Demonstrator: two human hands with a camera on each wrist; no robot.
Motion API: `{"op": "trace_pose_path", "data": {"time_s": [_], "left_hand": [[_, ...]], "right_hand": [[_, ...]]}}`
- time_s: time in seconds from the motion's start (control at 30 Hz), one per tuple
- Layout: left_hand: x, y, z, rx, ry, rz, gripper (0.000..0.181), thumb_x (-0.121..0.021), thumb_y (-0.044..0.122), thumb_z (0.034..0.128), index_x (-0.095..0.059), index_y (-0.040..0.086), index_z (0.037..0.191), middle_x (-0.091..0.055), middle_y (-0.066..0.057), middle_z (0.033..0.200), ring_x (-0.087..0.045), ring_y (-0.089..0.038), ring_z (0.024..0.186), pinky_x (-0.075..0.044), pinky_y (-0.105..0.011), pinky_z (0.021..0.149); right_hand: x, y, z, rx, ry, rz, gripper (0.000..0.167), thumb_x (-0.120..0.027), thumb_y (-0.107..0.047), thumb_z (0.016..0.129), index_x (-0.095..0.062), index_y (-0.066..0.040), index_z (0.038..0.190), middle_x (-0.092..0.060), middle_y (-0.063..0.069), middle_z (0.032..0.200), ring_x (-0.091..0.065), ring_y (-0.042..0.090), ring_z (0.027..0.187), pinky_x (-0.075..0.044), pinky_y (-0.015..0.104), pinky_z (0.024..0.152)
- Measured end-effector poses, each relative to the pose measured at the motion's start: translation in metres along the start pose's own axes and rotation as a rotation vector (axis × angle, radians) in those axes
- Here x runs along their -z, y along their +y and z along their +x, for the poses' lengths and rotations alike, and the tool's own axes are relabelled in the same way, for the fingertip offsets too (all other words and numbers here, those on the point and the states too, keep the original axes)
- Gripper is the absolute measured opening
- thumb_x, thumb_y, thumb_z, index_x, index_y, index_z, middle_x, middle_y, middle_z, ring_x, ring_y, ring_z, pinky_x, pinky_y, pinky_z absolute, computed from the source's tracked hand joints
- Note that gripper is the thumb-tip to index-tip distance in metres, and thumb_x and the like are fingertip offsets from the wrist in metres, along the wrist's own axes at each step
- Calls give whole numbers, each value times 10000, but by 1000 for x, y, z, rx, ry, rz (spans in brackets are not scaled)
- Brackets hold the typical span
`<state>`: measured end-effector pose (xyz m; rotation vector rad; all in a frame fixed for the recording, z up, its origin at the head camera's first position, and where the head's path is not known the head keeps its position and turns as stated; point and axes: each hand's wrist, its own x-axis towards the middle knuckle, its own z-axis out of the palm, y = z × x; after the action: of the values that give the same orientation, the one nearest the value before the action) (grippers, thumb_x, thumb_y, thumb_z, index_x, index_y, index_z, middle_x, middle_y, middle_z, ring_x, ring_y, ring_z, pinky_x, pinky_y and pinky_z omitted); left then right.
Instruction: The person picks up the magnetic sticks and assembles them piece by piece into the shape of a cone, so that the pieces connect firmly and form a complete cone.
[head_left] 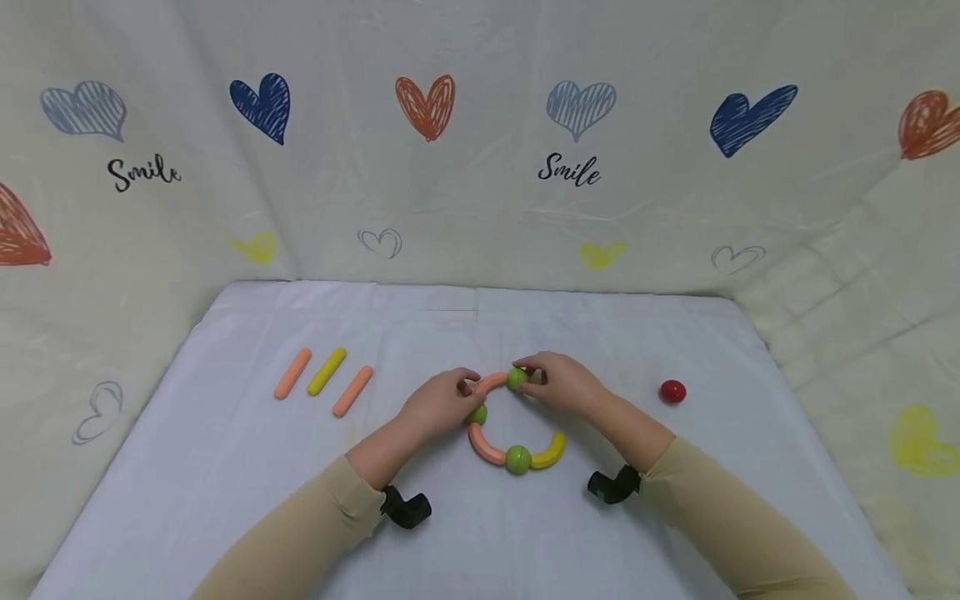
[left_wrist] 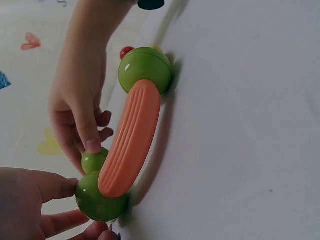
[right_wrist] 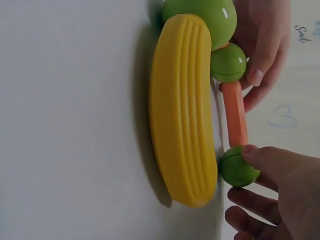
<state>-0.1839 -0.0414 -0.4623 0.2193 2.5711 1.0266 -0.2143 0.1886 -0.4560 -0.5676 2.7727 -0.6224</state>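
Note:
A partial ring of curved rods and green balls lies on the white cloth. My left hand (head_left: 438, 404) holds the ring's left green ball (left_wrist: 100, 200) between thumb and fingers. At the far side, my right hand (head_left: 562, 383) pinches another green ball (right_wrist: 239, 167) with its thumb and fingers. Between these two balls runs an upper salmon curved rod (head_left: 491, 382). A lower salmon curved rod (left_wrist: 131, 137) joins the left ball to the near green ball (head_left: 518, 459). From that near ball a yellow curved rod (right_wrist: 182, 110) reaches right, its other end free.
Left of the ring lie two salmon straight-looking rods (head_left: 292, 373) (head_left: 352, 392) and a yellow rod (head_left: 327, 372). A red ball (head_left: 672, 392) sits to the right. Behind the table hangs a heart-printed sheet (head_left: 480, 192).

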Motion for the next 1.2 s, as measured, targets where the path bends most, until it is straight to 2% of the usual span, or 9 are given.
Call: {"op": "trace_pose_path", "data": {"time_s": [0.2,0.37,0.53,0.67,0.97,1.2], "left_hand": [[2,-1,9,-19,10,4,393,-615,380,977,-626,164,1306,-651,-7,1047,-585,-157,838,-489,-349,734],[2,0,17,-18,-6,1,370,-636,357,966,-643,181,1291,-651,-19,1097,-583,-163,878,-491,-355,762],[2,2,22,-23,-14,12,343,-664,349,949,-670,200,1258,-655,-10,1088,-577,-166,855,-481,-328,730],[1,4,26,-46,-7,34,332,-664,409,945,-697,229,1222,-653,-7,1082,-569,-165,862,-470,-322,740],[-1,2,31,-63,-10,25,335,-655,449,944,-707,251,1209,-642,-4,1082,-560,-167,888,-464,-336,785],[0,0,31,-60,-18,8,339,-656,454,941,-709,250,1206,-642,-9,1077,-560,-171,885,-464,-337,785]], "right_hand": [[0,2,-11,-11,50,38,422,-748,-298,900,-673,-137,1283,-668,25,1077,-525,143,773,-460,299,682],[3,7,-26,-25,78,53,362,-752,-289,896,-705,-162,1232,-660,1,1038,-521,142,777,-462,293,672],[8,15,-45,-17,72,79,328,-768,-273,882,-731,-164,1189,-659,-27,1012,-523,132,782,-475,275,657],[11,19,-60,-8,60,111,310,-779,-281,871,-745,-192,1165,-658,-69,1001,-537,120,800,-494,250,671],[8,31,-78,91,-65,193,281,-784,-261,864,-762,-193,1135,-667,-54,1013,-552,130,829,-492,237,708],[2,35,-80,216,-156,169,266,-787,-279,860,-764,-230,1120,-626,-101,1040,-550,128,950,-496,286,827]]}}
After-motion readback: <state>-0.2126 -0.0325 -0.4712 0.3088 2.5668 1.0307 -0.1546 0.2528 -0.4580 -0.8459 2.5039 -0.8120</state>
